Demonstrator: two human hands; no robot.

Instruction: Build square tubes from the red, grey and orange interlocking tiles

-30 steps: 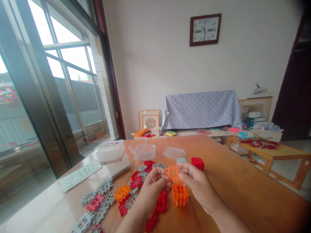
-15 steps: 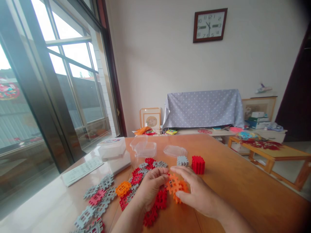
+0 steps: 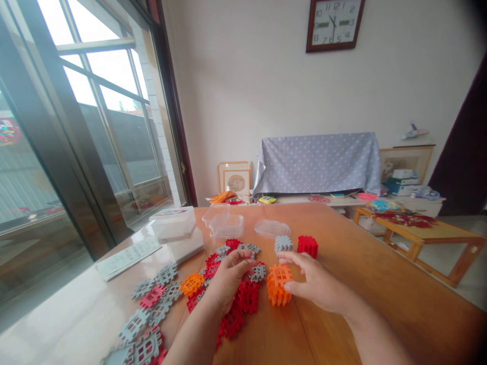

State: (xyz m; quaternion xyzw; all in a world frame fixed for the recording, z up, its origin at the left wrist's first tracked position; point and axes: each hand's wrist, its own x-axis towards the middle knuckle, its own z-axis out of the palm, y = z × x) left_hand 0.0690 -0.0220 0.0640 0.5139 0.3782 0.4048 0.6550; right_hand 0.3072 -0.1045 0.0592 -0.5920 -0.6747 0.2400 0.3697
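My left hand point(image 3: 233, 274) hovers over the red and grey pieces, its thumb and fingertips pressed together; what they hold, if anything, is too small to make out. My right hand point(image 3: 314, 284) has its thumb and fingers spread beside a stack of orange lattice pieces point(image 3: 279, 291), the thumb at the stack's right edge. Behind that stand a grey stack point(image 3: 283, 244) and a red stack point(image 3: 308, 247). Loose red pieces point(image 3: 249, 297) lie right of my left wrist. An orange piece point(image 3: 192, 284) rests farther left, near scattered grey pieces point(image 3: 134, 325).
Clear plastic containers point(image 3: 227, 225) and a clear lid point(image 3: 272, 228) lie at the table's back. White boxes point(image 3: 172, 223) and a printed sheet point(image 3: 129, 258) are at the left. A low wooden table point(image 3: 422, 238) stands beyond on the right.
The orange piece that was tilted by my right hand now sits level on the orange stack. My left hand has moved slightly left, away from the stack. The camera view has shifted a little.
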